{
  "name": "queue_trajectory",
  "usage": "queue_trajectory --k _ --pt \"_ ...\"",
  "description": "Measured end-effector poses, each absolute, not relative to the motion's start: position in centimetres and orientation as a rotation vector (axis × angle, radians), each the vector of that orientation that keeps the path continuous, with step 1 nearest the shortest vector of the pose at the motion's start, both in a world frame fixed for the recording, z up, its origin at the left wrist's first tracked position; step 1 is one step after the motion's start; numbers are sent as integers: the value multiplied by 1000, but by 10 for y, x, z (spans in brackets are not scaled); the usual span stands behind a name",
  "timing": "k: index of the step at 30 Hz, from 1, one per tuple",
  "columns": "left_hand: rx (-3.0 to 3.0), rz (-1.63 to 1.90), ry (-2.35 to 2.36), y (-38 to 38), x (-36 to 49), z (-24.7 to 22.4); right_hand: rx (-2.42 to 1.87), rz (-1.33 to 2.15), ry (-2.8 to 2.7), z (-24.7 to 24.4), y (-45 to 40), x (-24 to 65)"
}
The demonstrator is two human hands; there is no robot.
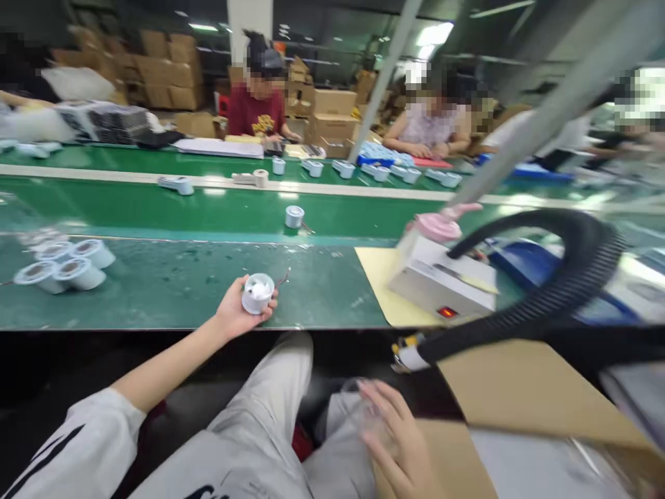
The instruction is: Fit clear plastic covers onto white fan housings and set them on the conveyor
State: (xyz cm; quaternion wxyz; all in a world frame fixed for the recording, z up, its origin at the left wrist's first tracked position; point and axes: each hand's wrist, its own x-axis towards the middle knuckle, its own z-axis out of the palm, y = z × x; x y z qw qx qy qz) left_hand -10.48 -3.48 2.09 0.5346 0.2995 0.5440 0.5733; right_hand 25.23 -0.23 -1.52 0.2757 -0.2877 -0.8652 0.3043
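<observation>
My left hand [244, 310] is closed around a white round fan housing [258, 294] just above the front of the bench. Its open top faces up and shows a white inner part, and thin wires stick out at its right. Over my lap, my right hand [392, 436] is smeared by motion, its fingers curved about something see-through that I cannot make out. A similar white housing [294, 217] with wires stands on the green belt ahead. On the left of the bench, several pale blue cylindrical housings [80, 273] are clustered, lying tilted.
A white box with a red-lit switch [436, 281] stands on yellow paper [371, 281]. A black ribbed hose [535, 298] arches at right, above cardboard [540, 388]. Several small blue handled units [345, 169] line the far side of the belt, where co-workers [260, 104] sit.
</observation>
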Motion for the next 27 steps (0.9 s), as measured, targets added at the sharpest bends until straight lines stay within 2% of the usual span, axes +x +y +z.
queue_trajectory --k 5,8,10,12,17,20,27 --pt "776 1050 922 -31 -23 -11 -890 293 -2463 -7 -13 219" --pt "901 890 817 -32 -5 -12 -1014 154 -2512 -6 -13 213" --pt "1000 802 795 -33 -3 -5 -1041 250 -2531 -5 -15 218" --pt "1201 764 842 -35 -6 3 -1005 488 -2526 -4 -19 224" --pt "1793 918 937 -45 -8 3 -940 1077 -2262 5 -28 230" --pt "1872 992 1014 -48 -8 -7 -953 1161 -2082 11 -32 228" --pt "1835 826 997 -45 -5 -19 -1082 1294 -1799 11 -33 229"
